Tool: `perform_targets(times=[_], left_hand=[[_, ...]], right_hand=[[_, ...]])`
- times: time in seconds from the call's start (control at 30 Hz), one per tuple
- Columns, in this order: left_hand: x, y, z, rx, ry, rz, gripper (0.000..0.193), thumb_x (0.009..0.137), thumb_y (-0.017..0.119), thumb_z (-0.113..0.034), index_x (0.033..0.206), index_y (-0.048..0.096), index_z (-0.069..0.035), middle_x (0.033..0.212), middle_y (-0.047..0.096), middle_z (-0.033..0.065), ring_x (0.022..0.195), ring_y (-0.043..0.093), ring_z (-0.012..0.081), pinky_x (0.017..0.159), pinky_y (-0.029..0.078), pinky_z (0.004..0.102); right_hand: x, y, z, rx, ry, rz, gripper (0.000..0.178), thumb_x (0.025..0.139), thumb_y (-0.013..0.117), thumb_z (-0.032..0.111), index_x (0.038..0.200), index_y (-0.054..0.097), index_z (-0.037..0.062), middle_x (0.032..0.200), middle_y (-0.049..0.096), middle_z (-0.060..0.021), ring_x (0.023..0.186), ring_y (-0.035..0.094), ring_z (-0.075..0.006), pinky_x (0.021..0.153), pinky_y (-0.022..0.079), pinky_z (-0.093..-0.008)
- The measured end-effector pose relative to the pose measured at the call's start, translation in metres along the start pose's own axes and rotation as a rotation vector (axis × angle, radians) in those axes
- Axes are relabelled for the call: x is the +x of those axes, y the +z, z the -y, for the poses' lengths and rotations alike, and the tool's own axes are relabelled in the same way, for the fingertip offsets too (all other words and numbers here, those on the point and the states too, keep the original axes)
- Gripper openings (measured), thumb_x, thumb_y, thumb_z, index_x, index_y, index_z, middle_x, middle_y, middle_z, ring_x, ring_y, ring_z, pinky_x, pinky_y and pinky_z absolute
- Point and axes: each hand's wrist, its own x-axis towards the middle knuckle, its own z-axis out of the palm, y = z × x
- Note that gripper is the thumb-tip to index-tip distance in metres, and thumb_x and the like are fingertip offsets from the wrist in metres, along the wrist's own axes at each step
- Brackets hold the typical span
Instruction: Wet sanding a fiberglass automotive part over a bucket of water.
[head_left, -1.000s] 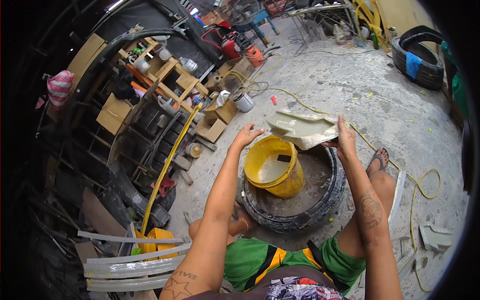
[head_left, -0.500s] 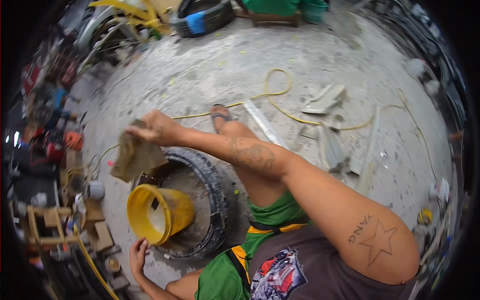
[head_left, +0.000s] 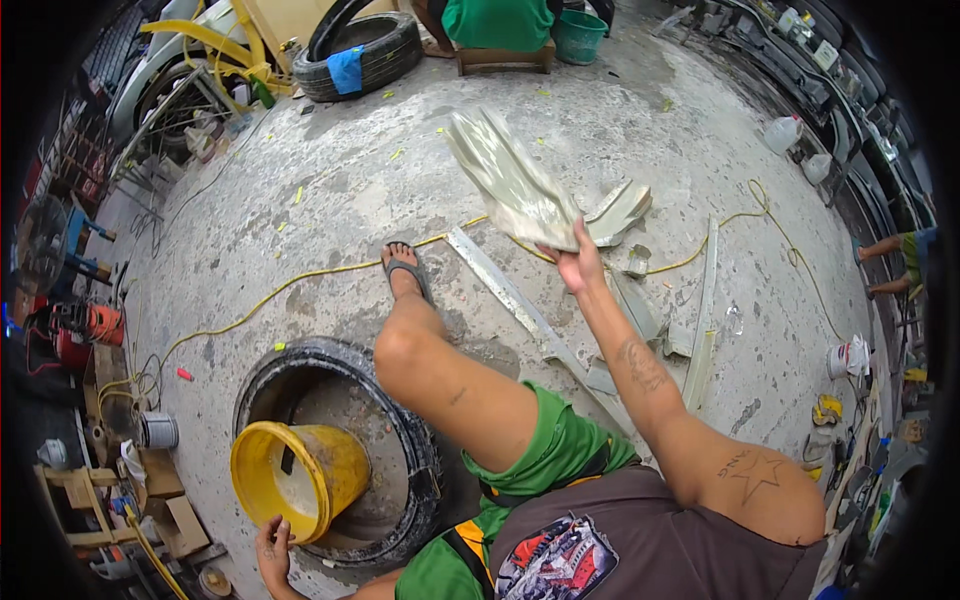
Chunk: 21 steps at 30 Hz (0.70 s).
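My right hand (head_left: 578, 262) is stretched out to the right and grips a flat, greyish moulded panel (head_left: 510, 180) by its lower end, holding it up above the concrete floor. My left hand (head_left: 272, 548) is low at the bottom left, resting on the rim of an old tyre (head_left: 420, 470) lying flat on the floor. A yellow bucket (head_left: 298, 478) lies tilted inside the tyre, right beside that hand. My right leg and sandalled foot (head_left: 405, 270) reach forward over the floor.
Pale strips and broken panel pieces (head_left: 620, 210) lie on the floor past my right hand. A yellow hose (head_left: 290, 285) runs across the concrete. Another tyre (head_left: 360, 50) and a seated person (head_left: 500, 22) are at the back. Tools and wooden shelving (head_left: 90, 480) crowd the left.
My view has swung to the right. My right hand has carried the panel away from the tyre and bucket, out over the floor on the right. My left hand stays down by the tyre.
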Motion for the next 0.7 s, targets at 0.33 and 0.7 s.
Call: perform_targets(times=[0.33,0.7], left_hand=[[0.023,0.004,0.064,0.049,-0.163,0.102,0.042,0.100,0.067,-0.036,0.123,0.066,-0.002,0.099,0.074,0.0104,0.070,0.071,0.0189,0.060,0.058,0.0317],[0.022,0.016,0.061,-0.007,-0.195,0.053,0.038,0.101,0.065,-0.033,0.120,0.067,0.000,0.098,0.074,0.0131,0.069,0.073,0.0212,0.059,0.058,0.0327]], right_hand=[[-0.091,-0.176,-0.031,-0.147,0.350,-0.215,0.054,0.106,0.054,0.043,0.141,0.052,0.0010,0.129,0.067,-0.0186,0.112,0.071,-0.0301,0.090,0.064,-0.0499],[-0.076,-0.172,-0.079,-0.061,0.470,-0.276,0.046,0.104,0.057,0.046,0.128,0.060,0.0071,0.110,0.074,-0.0105,0.088,0.074,-0.0216,0.056,0.062,-0.0351]])
